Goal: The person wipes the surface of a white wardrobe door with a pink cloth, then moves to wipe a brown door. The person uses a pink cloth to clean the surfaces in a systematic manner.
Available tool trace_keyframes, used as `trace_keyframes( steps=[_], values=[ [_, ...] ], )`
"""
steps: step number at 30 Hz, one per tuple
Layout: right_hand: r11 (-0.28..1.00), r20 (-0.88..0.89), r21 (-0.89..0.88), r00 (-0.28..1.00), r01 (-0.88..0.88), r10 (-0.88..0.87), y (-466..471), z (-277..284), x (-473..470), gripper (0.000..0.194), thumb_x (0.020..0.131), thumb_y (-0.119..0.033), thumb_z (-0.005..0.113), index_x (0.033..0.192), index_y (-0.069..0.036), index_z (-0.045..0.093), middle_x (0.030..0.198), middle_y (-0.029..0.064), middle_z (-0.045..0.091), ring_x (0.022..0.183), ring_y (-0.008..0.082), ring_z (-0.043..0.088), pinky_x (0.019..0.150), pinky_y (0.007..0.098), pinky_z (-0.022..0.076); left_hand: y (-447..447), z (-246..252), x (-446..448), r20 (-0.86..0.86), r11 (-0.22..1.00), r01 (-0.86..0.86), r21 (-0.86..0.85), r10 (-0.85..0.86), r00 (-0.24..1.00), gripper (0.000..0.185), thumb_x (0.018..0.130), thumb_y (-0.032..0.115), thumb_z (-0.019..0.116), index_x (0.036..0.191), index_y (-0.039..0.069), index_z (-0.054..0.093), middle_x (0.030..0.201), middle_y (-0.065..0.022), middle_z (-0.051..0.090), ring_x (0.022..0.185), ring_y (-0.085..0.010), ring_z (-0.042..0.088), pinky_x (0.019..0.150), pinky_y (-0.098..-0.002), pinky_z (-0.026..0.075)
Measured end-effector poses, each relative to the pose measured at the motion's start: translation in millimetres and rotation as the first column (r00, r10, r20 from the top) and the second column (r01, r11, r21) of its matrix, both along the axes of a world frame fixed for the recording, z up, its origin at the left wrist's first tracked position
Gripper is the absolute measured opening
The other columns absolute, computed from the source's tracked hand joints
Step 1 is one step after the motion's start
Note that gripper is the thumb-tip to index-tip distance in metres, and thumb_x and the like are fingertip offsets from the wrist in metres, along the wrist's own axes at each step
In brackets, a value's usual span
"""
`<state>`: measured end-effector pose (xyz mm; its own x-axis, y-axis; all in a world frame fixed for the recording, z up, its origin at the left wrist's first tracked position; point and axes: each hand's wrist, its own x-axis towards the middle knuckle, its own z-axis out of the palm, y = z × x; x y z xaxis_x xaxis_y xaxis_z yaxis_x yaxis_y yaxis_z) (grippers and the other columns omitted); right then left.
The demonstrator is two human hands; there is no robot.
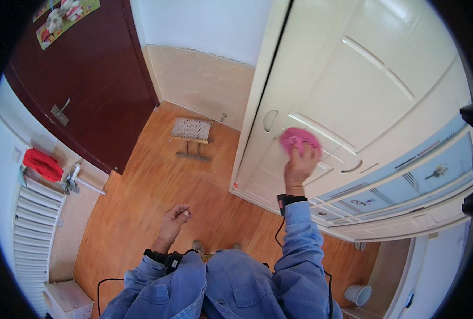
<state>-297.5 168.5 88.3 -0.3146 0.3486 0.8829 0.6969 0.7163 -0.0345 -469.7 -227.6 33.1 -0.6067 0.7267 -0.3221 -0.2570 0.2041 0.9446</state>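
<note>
Against the cream panelled wardrobe door, my right hand presses a pink cloth flat under its fingers. The cloth lies on the door just right of an oval recessed handle. A second curved handle sits lower to the right. My left hand hangs in the air in front of my body, over the wood floor. Its fingers are loosely curled, and I see nothing in it.
A folding stool with a woven seat stands near the wall. At left are a dark red door, a white radiator, a red cloth and a white box. A white bin stands at lower right. Black cables hang beside me.
</note>
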Motion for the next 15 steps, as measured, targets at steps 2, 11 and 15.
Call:
trace_keyframes(
  steps=[2,11,15],
  values=[
    [0.966,0.073,-0.213,0.984,-0.147,0.165,-15,-24,-3,0.031,0.073,-0.001,0.063,0.102,-0.011,0.072,0.111,0.0139,0.063,0.109,0.0402,0.055,0.096,0.0515,0.0453,5,5,0,-0.002,1.000,0.003,0.014,-0.003,1.000,0.025,0.098,0.011,0.058,0.121,0.003,0.062,0.106,-0.0057,0.070,0.098,-0.0161,0.066,0.084,-0.0304,0.051],
    [0.756,-0.483,-0.574,0.875,-0.313,-0.004,-51,-82,116,0.048,0.075,0.004,0.065,0.122,-0.001,0.063,0.118,0.0159,0.063,0.111,0.0320,0.058,0.102,0.0395,0.0437,2,-2,-5,0.016,0.998,-0.044,0.033,0.044,0.999,0.024,0.099,0.012,0.060,0.121,0.004,0.062,0.105,-0.0035,0.070,0.098,-0.0151,0.065,0.083,-0.0298,0.051],
    [0.800,-0.787,-0.499,0.560,-0.332,-0.259,-7,-57,130,0.056,0.080,0.004,0.065,0.135,0.005,0.052,0.125,0.0149,0.059,0.113,0.0277,0.056,0.104,0.0391,0.0424,-5,-5,-8,0.024,0.998,-0.056,0.007,0.056,0.998,0.023,0.099,0.012,0.060,0.121,0.004,0.062,0.106,-0.0030,0.069,0.099,-0.0151,0.065,0.084,-0.0298,0.050]
  ],
)
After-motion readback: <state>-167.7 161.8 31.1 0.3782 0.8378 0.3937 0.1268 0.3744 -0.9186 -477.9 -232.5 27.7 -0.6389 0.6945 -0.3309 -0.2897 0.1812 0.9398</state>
